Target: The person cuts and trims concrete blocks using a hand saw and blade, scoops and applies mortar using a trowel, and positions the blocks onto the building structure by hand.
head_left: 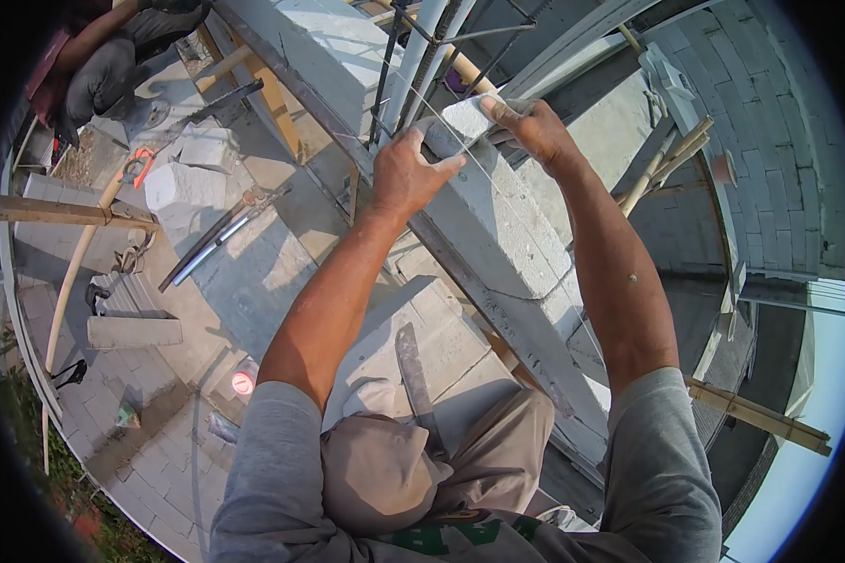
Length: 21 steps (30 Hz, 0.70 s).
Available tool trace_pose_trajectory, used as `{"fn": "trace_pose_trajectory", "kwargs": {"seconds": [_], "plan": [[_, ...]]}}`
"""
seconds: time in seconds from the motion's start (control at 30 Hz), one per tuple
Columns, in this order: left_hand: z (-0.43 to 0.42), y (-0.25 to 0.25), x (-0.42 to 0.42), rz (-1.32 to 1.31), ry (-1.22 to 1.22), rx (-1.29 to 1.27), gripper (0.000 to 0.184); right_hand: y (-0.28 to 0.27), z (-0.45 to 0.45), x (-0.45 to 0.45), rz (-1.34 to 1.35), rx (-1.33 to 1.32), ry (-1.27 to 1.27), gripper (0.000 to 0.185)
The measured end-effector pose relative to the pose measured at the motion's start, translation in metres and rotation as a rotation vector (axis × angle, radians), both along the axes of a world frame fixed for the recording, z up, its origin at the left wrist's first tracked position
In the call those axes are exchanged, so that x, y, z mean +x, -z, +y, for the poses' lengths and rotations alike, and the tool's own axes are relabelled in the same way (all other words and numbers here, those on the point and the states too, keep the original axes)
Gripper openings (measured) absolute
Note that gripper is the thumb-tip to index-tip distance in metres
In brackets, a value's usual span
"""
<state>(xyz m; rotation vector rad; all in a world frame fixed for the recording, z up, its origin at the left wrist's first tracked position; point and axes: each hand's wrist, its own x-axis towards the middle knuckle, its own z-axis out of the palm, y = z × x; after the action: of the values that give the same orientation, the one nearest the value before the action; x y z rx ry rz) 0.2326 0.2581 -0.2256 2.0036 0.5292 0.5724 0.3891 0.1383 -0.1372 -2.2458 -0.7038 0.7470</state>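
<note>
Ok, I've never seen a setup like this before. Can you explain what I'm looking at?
There's no machine here: you're seeing a person's two bare arms. The single picture comes from a camera worn on their head, looking forward and down, so its left is their left.

The left hand and right hand hold a small block between them, over a row of pale blocks. Whether it rests on the row is hard to tell. Upright metal bars stand just beyond.

Down to the left, loose white blocks lie on the floor, and a second person shows at the top left corner.
</note>
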Motion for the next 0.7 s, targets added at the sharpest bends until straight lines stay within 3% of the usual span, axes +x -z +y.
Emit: {"fn": "trace_pose_trajectory", "kwargs": {"seconds": [0.23,0.7], "plan": [[-0.009,0.005,-0.001,-0.057,-0.052,0.048,0.062,0.009,-0.001,0.001,0.027,0.051,0.082,0.066],[-0.005,0.008,-0.004,-0.055,0.008,-0.134,0.061,0.008,-0.002,0.000,0.084,0.097,0.081,0.067]]}}
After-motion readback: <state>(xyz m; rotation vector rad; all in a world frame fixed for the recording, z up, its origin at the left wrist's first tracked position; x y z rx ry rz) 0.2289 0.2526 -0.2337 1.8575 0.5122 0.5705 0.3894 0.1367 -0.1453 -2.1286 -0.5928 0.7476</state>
